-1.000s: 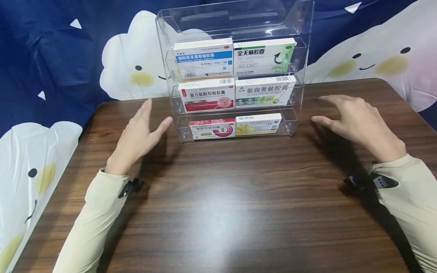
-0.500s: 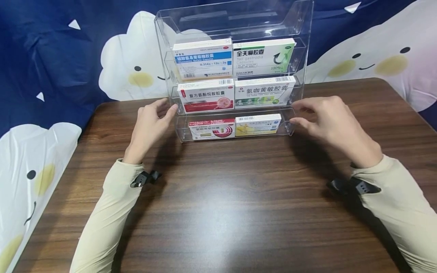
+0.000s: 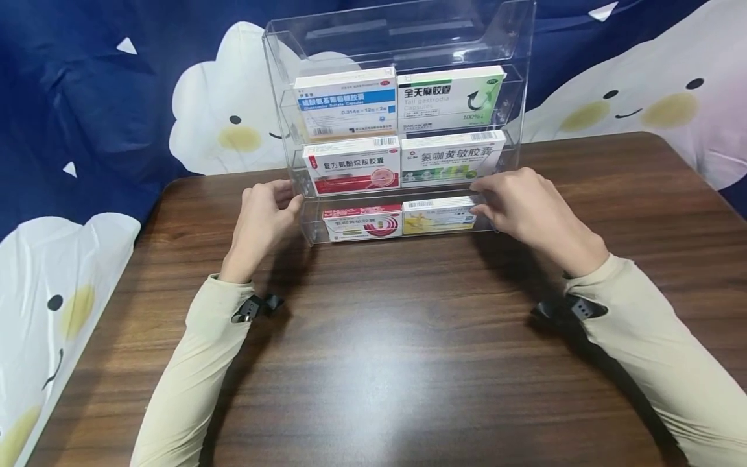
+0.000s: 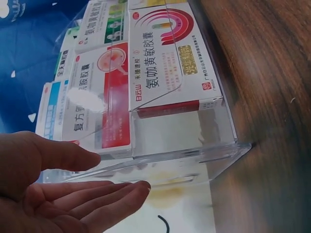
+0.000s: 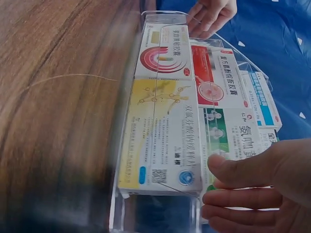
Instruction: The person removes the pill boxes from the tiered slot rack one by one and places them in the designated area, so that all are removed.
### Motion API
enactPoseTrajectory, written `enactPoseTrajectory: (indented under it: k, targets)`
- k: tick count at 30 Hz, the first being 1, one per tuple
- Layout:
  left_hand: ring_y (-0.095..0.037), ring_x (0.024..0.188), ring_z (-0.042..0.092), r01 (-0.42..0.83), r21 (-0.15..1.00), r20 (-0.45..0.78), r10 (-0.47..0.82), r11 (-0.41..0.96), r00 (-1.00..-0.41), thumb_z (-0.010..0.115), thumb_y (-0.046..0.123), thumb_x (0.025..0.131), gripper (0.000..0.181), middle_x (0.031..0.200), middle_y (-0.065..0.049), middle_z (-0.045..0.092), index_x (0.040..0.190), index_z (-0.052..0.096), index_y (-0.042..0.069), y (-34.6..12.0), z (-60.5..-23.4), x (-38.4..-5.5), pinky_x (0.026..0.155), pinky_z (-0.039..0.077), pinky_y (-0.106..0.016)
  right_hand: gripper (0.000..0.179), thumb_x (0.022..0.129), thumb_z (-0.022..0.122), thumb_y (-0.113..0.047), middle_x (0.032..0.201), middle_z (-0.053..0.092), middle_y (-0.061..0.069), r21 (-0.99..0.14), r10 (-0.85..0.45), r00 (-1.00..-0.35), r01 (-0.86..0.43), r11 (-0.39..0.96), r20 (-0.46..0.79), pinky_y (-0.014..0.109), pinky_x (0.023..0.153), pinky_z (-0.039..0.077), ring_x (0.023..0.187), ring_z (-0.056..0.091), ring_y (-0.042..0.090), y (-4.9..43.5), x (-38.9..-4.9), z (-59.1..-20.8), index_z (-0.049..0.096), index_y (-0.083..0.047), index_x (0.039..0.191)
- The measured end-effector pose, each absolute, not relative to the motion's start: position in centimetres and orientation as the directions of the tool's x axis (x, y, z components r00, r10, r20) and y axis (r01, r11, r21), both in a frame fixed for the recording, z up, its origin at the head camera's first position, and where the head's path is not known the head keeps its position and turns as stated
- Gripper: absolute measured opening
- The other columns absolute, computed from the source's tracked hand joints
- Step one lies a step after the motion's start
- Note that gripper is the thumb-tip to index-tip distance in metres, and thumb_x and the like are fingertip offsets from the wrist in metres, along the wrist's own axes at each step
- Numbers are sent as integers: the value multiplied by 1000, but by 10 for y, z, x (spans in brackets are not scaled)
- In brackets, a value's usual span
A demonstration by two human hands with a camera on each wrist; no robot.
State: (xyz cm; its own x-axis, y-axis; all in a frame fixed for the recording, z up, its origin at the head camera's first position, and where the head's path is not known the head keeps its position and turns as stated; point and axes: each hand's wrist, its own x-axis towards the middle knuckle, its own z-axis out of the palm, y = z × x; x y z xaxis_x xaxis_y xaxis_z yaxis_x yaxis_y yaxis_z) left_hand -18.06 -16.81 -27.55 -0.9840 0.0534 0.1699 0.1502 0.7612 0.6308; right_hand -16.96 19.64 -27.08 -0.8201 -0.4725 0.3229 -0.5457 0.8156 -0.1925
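Observation:
A clear acrylic display rack (image 3: 408,192) stands at the back of the table, with medicine boxes in its tiers. At its left side is my left hand (image 3: 262,217); in the left wrist view the thumb and fingers lie on either side of the side panel, pinching it. My right hand (image 3: 528,211) hovers at the right end of the bottom tier, thumb and fingers apart, beside the yellow-and-white medicine box (image 3: 439,215). To that box's left sits a red-and-white medicine box (image 3: 363,222). The right fingertips hold nothing; whether they touch the box I cannot tell.
The middle tier holds a red-banded box (image 3: 353,165) and a green-and-white box (image 3: 452,157). Above them are a blue-banded box (image 3: 347,104) and another green-and-white box (image 3: 449,97). A blue curtain (image 3: 117,97) with cloud prints hangs behind the wooden table (image 3: 397,337).
Both hands have moved inward to the rack. The left thumb and fingers have come around its left side panel, while the right hand has travelled left to the bottom tier's right end.

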Motion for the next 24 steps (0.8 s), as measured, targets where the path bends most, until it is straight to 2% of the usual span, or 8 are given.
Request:
enactPoseTrajectory:
  k: [4, 7, 9, 14, 19, 24]
  targets:
    - [-29, 112, 62, 149, 642, 165, 55, 752, -985, 57, 9, 92, 35, 109, -22, 68, 122, 61, -9, -166, -277, -181, 103, 41, -37, 20, 81, 74, -10, 78, 67, 11, -208, -464, -833, -532, 821, 301, 56, 59, 48, 64, 60, 31, 197, -172, -276, 70, -2, 99]
    - [-28, 110, 64, 156, 640, 174, 56, 752, -983, 56, 8, 92, 34, 109, -22, 68, 121, 62, -9, -166, -279, -181, 99, 46, -38, 12, 81, 73, -8, 71, 62, 7, -208, -468, -836, -531, 821, 285, 53, 55, 46, 61, 56, 27, 195, -174, -279, 69, -4, 92]
    - [-28, 112, 62, 162, 635, 181, 58, 756, -982, 55, 7, 92, 34, 109, -23, 67, 121, 62, -9, -167, -279, -180, 100, 45, -38, 9, 81, 73, -6, 67, 58, 4, -200, -471, -836, -531, 824, 281, 50, 53, 45, 59, 53, 26, 193, -175, -281, 67, -6, 87]
    - [-30, 115, 61, 181, 619, 204, 66, 765, -977, 55, 6, 92, 33, 109, -23, 67, 120, 62, -10, -167, -279, -180, 102, 41, -39, 11, 80, 72, -5, 61, 52, 2, -179, -472, -838, -527, 831, 275, 44, 50, 42, 56, 49, 24, 191, -176, -283, 62, -8, 78]
    - [-30, 113, 62, 183, 615, 208, 66, 767, -976, 55, 5, 92, 33, 108, -24, 67, 121, 61, -11, -166, -279, -181, 103, 41, -39, 14, 80, 71, -5, 61, 51, 3, -180, -461, -848, -512, 840, 262, 43, 50, 41, 56, 48, 24, 191, -177, -284, 59, -9, 75]
    - [-30, 114, 61, 174, 616, 202, 59, 768, -978, 55, 6, 92, 33, 109, -24, 67, 121, 61, -10, -166, -281, -182, 104, 41, -39, 8, 79, 71, -3, 68, 57, 7, -202, -441, -861, -492, 847, 252, 46, 51, 42, 59, 50, 26, 191, -178, -286, 63, -6, 80]
